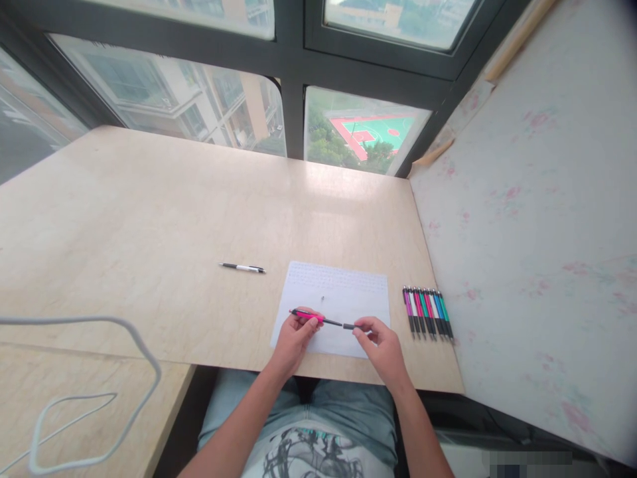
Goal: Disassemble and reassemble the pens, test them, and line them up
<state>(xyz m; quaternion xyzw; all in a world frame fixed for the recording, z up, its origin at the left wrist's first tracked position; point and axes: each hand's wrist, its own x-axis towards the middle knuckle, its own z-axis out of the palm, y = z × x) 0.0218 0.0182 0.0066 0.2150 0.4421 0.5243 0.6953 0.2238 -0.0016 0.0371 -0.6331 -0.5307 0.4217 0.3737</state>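
Observation:
My left hand is closed around the pink barrel of a ballpoint pen, whose thin dark inner part sticks out to the right. Between the fingertips of my right hand is a short black pen grip, its left end close to the tip of that inner part. Whether the two touch, I cannot tell. Both hands are over a sheet of paper with rows of handwriting near its top. A tiny dark piece, too small to name, lies on the sheet above the pen.
A white and black pen lies left of the paper. Several coloured pens lie in a row at the right, near the patterned wall. A white cable loops at the left. Windows stand behind the wooden table.

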